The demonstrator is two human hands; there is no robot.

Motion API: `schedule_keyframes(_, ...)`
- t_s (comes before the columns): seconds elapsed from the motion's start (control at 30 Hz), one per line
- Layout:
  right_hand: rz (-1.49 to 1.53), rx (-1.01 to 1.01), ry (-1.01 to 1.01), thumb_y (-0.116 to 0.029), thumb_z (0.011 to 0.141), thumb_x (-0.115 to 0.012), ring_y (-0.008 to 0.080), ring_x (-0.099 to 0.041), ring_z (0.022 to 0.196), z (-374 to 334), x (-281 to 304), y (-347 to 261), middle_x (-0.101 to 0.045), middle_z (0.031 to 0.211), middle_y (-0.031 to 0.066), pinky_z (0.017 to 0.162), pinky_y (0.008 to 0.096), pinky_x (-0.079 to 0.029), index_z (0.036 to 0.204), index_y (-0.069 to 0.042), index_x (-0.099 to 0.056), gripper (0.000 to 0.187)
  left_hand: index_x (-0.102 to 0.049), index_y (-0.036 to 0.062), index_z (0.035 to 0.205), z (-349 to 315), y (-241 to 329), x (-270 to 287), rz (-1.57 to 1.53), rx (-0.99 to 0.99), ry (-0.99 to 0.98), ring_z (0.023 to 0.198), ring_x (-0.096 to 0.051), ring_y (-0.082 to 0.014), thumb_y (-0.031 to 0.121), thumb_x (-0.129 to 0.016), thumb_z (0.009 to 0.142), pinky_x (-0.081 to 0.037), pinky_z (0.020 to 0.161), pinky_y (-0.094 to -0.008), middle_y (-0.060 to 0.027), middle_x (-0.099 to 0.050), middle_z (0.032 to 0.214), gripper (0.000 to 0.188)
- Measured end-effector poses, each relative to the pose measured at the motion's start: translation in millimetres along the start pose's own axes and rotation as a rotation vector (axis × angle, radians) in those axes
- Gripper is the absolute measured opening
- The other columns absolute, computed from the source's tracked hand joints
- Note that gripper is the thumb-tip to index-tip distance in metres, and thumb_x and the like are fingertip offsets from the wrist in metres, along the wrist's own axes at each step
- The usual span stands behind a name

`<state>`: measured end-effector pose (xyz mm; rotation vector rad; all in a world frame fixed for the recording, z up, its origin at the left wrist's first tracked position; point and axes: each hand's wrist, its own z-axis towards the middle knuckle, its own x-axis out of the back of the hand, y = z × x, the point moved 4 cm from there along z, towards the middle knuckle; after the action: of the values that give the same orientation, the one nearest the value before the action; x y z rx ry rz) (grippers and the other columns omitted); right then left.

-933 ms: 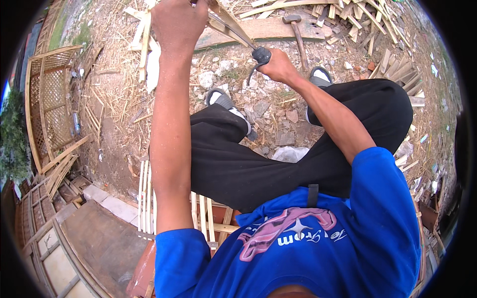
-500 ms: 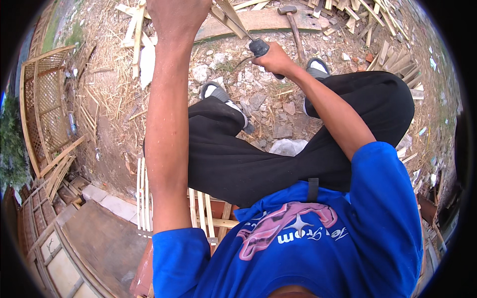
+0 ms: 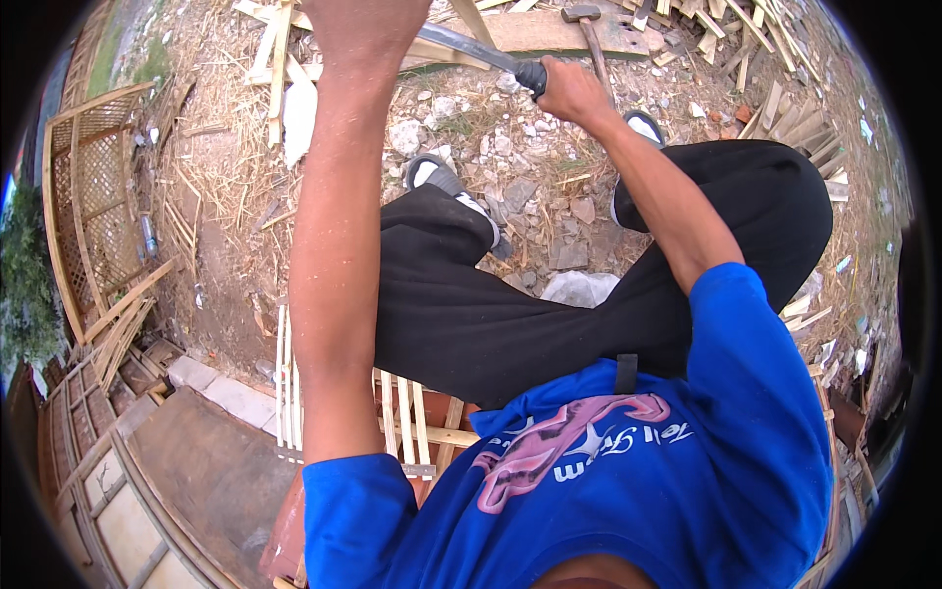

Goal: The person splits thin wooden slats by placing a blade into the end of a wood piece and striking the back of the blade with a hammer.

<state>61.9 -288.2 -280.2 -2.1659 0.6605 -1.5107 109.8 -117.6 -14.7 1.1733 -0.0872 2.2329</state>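
Note:
In my right hand (image 3: 572, 90) is the black-wrapped handle of a long knife (image 3: 469, 46) with a flat grey blade, like a machete. Its blade points up and left, toward my other hand, and its far end is hidden. My left hand (image 3: 363, 25) reaches to the top edge; its fingers are out of sight, so any grip does not show. Just right of the blade stands a narrow wooden strip (image 3: 474, 20), cut off by the picture's edge. Behind them a thick wooden board (image 3: 559, 36) lies on the ground, and a hammer (image 3: 593, 41) rests across it.
Split wood strips (image 3: 726, 29) are heaped at the far right, with another stack (image 3: 800, 128) nearer. Stones and rubble (image 3: 549, 211) surround my sandalled feet. A lattice panel (image 3: 103, 187) stands at left. Below me is a slatted wooden piece (image 3: 407, 422).
The knife has turned so its flat side now shows, where before it was seen nearly edge-on. My right hand has shifted slightly right and up. The wooden strip has moved up.

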Motion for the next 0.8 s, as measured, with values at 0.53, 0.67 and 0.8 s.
schedule_keyframes(0.53, 0.201, -0.204, -0.126, -0.022, 0.063, -0.074, 0.0235, -0.063, 0.052, -11.3, -95.7, 111.2, -0.064, 0.06, 0.0154, 0.051, 0.0346, -0.049, 0.067, 0.003, -0.065, 0.027, -0.07, 0.0009, 0.084, 0.9, -10.8, -10.9, -0.202, 0.049, 0.05, 0.067, -0.063, -0.0296, 0.012, -0.068, 0.08, -0.049, 0.063, -0.0372, -0.0161, -0.066, 0.075, 0.012)
schedule_keyframes(0.67, 0.155, -0.309, -0.19, -0.022, 0.062, -0.074, 0.0261, -0.063, 0.052, -30.7, -100.6, 132.6, -0.064, 0.061, 0.0172, 0.052, 0.0362, -0.05, 0.065, 0.003, -0.065, 0.027, -0.071, 0.0007, 0.083, 2.8, -16.6, -8.4, -0.178, 0.059, 0.011, 0.066, -0.063, -0.0275, 0.014, -0.069, 0.081, -0.048, 0.062, -0.0357, -0.0155, -0.065, 0.073, 0.013)
schedule_keyframes(0.8, 0.241, -0.421, -0.355, -0.028, 0.062, -0.073, 0.0268, -0.067, 0.062, -50.2, -107.2, 159.6, -0.066, 0.067, 0.0189, 0.062, 0.037, -0.052, 0.071, 0.008, -0.067, 0.037, -0.071, 0.0006, 0.081, 6.8, -26.8, -8.1, -0.223, 0.228, -0.035, 0.062, -0.063, -0.0244, 0.015, -0.07, 0.082, -0.047, 0.059, -0.034, -0.0155, -0.066, 0.07, 0.015)
